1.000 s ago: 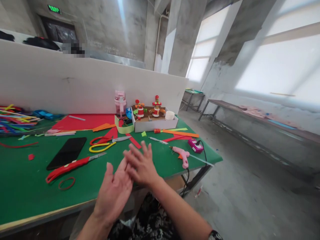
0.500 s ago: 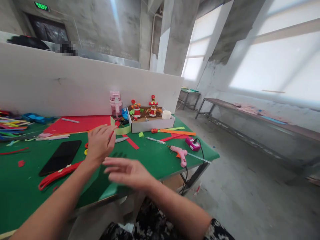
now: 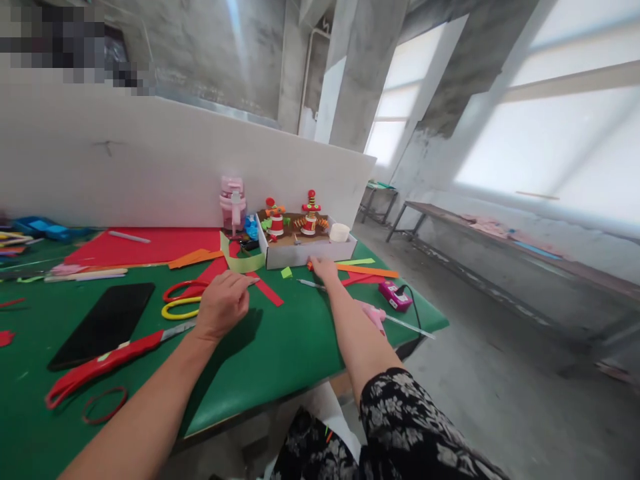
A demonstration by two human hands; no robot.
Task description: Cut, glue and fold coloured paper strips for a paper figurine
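Observation:
My left hand (image 3: 223, 303) is curled closed above the table, over the middle of the scissors (image 3: 181, 308) with red and yellow handles; whatever its fingers hold, if anything, is hidden. My right hand (image 3: 324, 269) reaches forward to the front of a white box (image 3: 285, 256). Its fingertips close on a small red-orange folded paper piece (image 3: 311, 265), mostly covered by the hand. An orange paper strip (image 3: 373, 271) runs to the right from there. Inside the box stand two red paper figures (image 3: 311, 217) with folded paper arms, beside a white roll (image 3: 339, 232).
A pink glue gun (image 3: 376, 316) lies partly behind my right forearm, near a purple plug box (image 3: 395, 295). A red-handled cutter (image 3: 113, 358) and black phone (image 3: 103, 325) lie left. Red paper sheets (image 3: 145, 248) and a pink bottle (image 3: 233, 207) stand or lie against the white partition (image 3: 165, 167).
My right hand has moved forward and right to the folded paper piece by the box. My left hand has lowered and curled closed, and the view has shifted slightly.

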